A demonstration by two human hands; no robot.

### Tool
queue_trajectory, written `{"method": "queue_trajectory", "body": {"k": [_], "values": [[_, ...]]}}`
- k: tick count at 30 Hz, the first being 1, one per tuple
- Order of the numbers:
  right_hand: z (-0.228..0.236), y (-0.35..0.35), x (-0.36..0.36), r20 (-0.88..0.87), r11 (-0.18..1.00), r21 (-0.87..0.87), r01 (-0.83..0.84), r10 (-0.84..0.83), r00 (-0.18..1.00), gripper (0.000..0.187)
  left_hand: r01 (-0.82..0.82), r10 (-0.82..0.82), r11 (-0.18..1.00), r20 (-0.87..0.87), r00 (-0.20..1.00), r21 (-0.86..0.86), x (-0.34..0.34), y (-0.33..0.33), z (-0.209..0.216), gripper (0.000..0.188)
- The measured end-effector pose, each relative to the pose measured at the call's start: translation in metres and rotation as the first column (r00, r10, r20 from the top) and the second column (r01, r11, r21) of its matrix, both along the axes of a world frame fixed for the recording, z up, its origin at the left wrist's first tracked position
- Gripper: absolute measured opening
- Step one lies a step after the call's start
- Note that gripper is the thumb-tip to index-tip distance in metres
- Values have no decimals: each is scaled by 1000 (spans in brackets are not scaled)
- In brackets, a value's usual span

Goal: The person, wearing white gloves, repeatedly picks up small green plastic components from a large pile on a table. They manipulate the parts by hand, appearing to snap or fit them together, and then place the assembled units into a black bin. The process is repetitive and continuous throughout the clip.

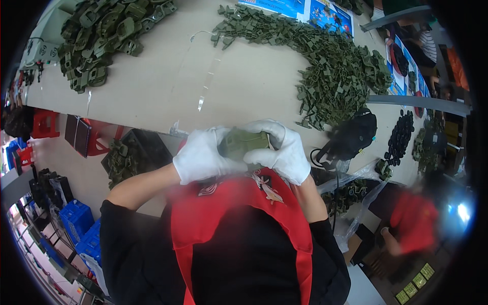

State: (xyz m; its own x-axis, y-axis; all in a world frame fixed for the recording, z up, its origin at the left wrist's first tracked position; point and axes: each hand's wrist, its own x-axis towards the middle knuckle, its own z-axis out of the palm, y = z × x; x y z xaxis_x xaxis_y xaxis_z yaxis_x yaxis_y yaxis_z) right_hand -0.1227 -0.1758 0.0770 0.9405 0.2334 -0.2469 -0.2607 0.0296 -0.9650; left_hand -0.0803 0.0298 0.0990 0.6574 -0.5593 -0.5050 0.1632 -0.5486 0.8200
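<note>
An olive-green moulded plastic part is held between my two white-gloved hands, just in front of my red apron and by the table's near edge. My left hand grips its left side, the fingers curled behind it. On the other side, my right hand closes around it, with the thumb across its front. The gloves cover much of the part, so its full shape is hidden.
Large green plastic pieces are heaped at the far left of the table. Many small green pieces spread over its right side, beside a black bag-like object. A dark bin stands left, below table height. A person in red is at right.
</note>
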Motion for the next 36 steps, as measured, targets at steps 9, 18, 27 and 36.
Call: {"method": "queue_trajectory", "body": {"k": [9,18,27,36], "values": [[3,0,11,-350,998,-35,48,-57,935,59,-78,61,984,-104,993,-162,7,-4,-24,67],[13,-6,11,-161,969,-244,-25,-15,987,73,-28,13,983,-82,997,-180,17,-11,-20,94],[15,-1,11,-269,996,-84,22,-44,962,68,39,-41,985,-6,999,-169,15,-11,-20,87],[1,5,-6,-123,988,-59,143,-149,981,55,4,-11,987,-41,999,-158,9,-11,-13,85]]}}
